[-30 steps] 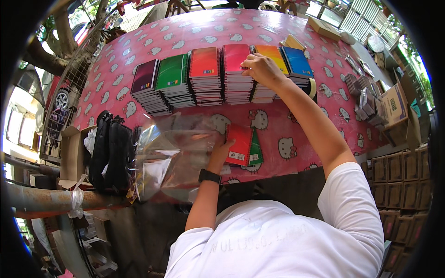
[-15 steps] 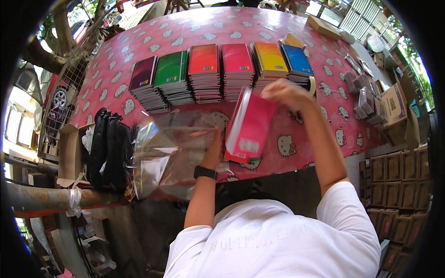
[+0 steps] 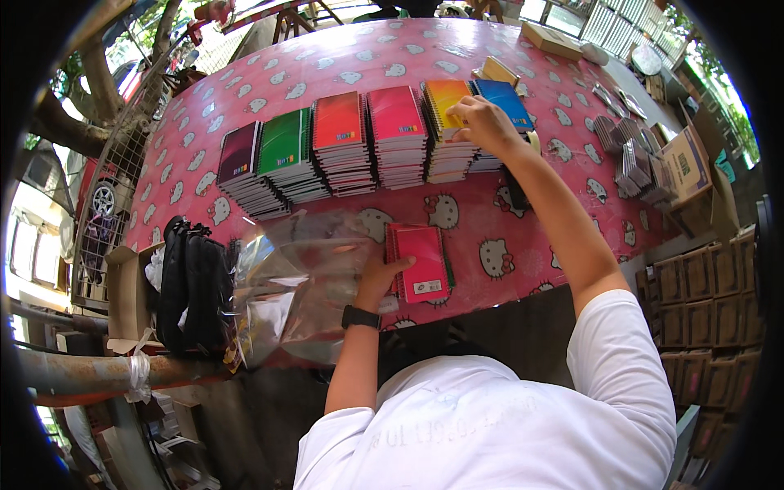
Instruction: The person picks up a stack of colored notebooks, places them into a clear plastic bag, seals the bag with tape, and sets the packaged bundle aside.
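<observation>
My left hand (image 3: 378,278), with a dark watch on its wrist, holds the left side of a small pile of spiral notebooks near the table's front edge. Its thumb rests on the top pink notebook (image 3: 421,265); red and green edges show beneath. Farther off, my right hand (image 3: 488,129) has its fingers curled on the yellow notebook (image 3: 443,100) topping its stack; the fingertips are partly hidden. In the same row stand stacks topped by a dark purple notebook (image 3: 238,153), a green notebook (image 3: 283,140), an orange-red notebook (image 3: 336,119), another pink notebook (image 3: 394,112) and a blue notebook (image 3: 502,102).
Clear plastic bags (image 3: 306,282) lie left of my left hand, beside black bundles (image 3: 193,282) and an open cardboard box (image 3: 125,290). A tape roll (image 3: 534,142) sits by the blue stack. Small packs (image 3: 633,163) and a carton (image 3: 688,166) stand at the right.
The pink notebook that my right hand was swinging down now lies on the small pile. My right hand has let it go and moved up to the yellow stack. My left thumb now rests on the pile.
</observation>
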A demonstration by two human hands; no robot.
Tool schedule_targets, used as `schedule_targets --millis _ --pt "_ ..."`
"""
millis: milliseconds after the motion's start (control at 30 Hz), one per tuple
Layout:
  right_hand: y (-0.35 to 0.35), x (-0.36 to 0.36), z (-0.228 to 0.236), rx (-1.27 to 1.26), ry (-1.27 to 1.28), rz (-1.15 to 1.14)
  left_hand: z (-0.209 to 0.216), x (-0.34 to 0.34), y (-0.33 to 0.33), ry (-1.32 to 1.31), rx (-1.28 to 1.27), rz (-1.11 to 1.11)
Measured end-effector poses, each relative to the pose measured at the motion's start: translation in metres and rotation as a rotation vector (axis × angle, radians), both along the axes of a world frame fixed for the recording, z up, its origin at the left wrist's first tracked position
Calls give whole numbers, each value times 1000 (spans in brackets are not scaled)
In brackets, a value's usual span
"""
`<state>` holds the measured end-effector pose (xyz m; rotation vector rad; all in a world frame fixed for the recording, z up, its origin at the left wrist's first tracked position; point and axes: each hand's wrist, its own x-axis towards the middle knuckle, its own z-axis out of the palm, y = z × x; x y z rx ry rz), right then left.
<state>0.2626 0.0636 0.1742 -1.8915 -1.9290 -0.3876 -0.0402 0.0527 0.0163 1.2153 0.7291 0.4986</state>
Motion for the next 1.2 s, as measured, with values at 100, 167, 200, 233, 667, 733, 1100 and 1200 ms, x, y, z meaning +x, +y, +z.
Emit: schedule_targets --millis 100,167,200,233,667,733,1100,1200 --pt "5 12 13 -188 70 62 -4 -2 -2 -21 -6 19" --pt "5 16 16 -171 53 129 -7 -3 0 -7 7 16" --pt "4 20 15 -164 45 158 -4 -2 -1 7 15 9" --pt "2 26 16 -127 30 165 -2 0 -3 21 23 1" --pt "-26 -85 -73 -1133 881 -6 17 -6 2 -352 -476 -91" --pt "-23 -92 -99 -825 929 54 -5 -13 8 -120 -344 -142" --pt "-53 59 3 61 74 -197 -5 -2 -2 9 -90 -22" --pt "-47 70 7 -79 53 -119 -10 -4 2 -35 -208 -37"
